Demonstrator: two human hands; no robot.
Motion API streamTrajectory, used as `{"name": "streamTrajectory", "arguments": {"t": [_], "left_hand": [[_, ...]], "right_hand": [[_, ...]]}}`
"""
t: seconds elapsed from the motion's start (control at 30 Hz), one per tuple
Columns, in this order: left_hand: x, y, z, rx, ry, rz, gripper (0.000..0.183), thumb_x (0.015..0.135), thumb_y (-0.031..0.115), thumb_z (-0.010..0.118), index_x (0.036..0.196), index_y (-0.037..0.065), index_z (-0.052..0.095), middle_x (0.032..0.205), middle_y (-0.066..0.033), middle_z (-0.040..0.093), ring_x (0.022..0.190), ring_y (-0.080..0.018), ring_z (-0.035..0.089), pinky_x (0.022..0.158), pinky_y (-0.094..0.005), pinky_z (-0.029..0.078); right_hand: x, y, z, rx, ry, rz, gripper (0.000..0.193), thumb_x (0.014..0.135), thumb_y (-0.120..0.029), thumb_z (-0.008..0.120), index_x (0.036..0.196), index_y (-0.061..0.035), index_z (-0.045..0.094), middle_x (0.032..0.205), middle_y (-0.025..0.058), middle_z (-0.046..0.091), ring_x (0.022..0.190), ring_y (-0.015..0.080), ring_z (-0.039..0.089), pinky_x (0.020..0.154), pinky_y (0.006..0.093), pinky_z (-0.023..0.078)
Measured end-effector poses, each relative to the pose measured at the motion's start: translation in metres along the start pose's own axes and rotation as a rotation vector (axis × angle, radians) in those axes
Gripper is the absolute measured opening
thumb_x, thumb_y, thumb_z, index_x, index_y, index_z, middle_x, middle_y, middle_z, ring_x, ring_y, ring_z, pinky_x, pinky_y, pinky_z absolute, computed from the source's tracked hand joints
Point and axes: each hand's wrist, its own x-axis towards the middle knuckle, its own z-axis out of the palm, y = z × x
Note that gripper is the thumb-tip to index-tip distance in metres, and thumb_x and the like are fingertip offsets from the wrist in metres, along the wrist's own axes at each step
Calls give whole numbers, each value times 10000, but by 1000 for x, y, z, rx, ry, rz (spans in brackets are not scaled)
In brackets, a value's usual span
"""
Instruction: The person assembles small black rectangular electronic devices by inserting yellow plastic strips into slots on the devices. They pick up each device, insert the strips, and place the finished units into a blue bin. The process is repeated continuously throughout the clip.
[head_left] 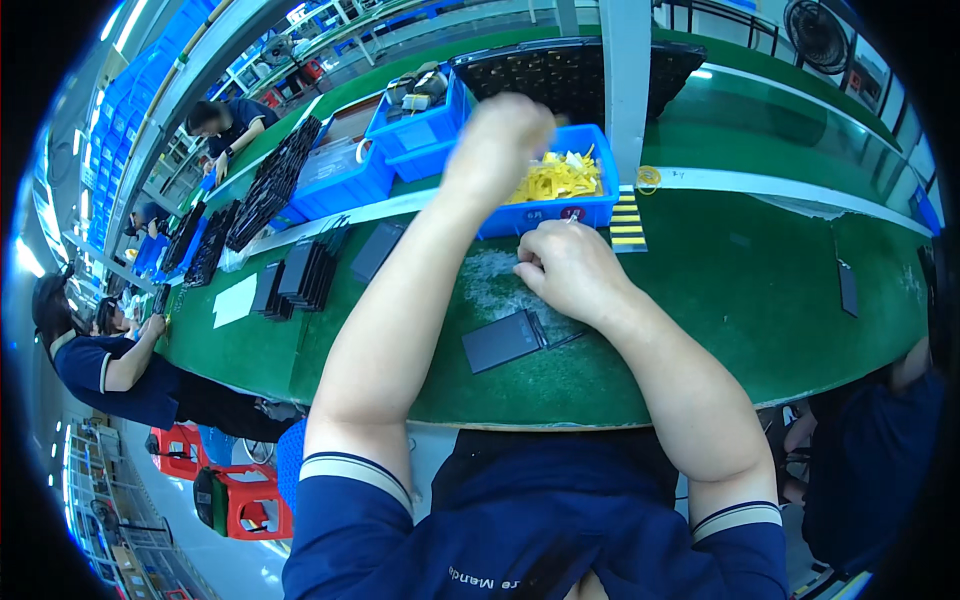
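Note:
My left hand (505, 140) is raised at the back of the bench, blurred by motion, beside and partly over a blue bin (548, 218) of small yellow pieces (560, 180). In front of that bin my right hand (575, 262) is closed, thumb and fingers drawn together. Anything in its fingers is too small to make out. Below it, a dark flat rectangular block (500, 342) lies on the green bench top (590, 390), with a narrow dark strip at its right end. My left forearm partly covers another dark flat block (377, 250).
Stacked dark blocks (307, 272) and a white sheet (235, 302) lie to the left. More blue bins (345, 185) stand behind them. A grey post (625, 90) rises beside the yellow pieces. One thin dark piece (848, 288) lies right. Other people sit along the bench.

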Motion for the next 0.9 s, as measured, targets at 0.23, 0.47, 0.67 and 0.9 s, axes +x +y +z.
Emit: {"name": "streamTrajectory", "arguments": {"t": [0.23, 0.47, 0.67, 0.9], "left_hand": [[-10, 20, 9, 62, -218, -471, 147, 697, 121, 704, 775, 46, 604, 888, -133, 628, 838, -325, 618, 747, -415, 498], [-7, -4, 29, 162, -631, -281, 181, 733, 49, 653, 910, 85, 672, 850, -143, 629, 855, -310, 622, 773, -401, 495], [-9, -5, -9, 66, -312, -264, 232, 755, 56, 595, 974, 75, 671, 999, -162, 632, 921, -325, 608, 828, -414, 482], [-75, 60, -48, -159, -549, -333, 273, 741, 274, 696, 818, 27, 608, 848, -151, 642, 799, -330, 623, 721, -425, 495]], "right_hand": [[-2, 6, 1, -30, 13, 0, 129, 721, -153, 673, 717, -28, 642, 768, 152, 628, 793, 325, 619, 770, 421, 492], [0, 3, 2, -22, -1, -27, 133, 717, -155, 673, 701, -27, 641, 759, 151, 631, 783, 319, 623, 752, 420, 497], [2, 2, -1, -29, 0, -23, 121, 718, -147, 659, 701, -28, 645, 746, 141, 631, 771, 311, 622, 731, 420, 494], [4, 19, -3, -69, 123, 30, 111, 730, -131, 633, 740, -25, 663, 744, 151, 629, 742, 322, 617, 693, 435, 489]]}}
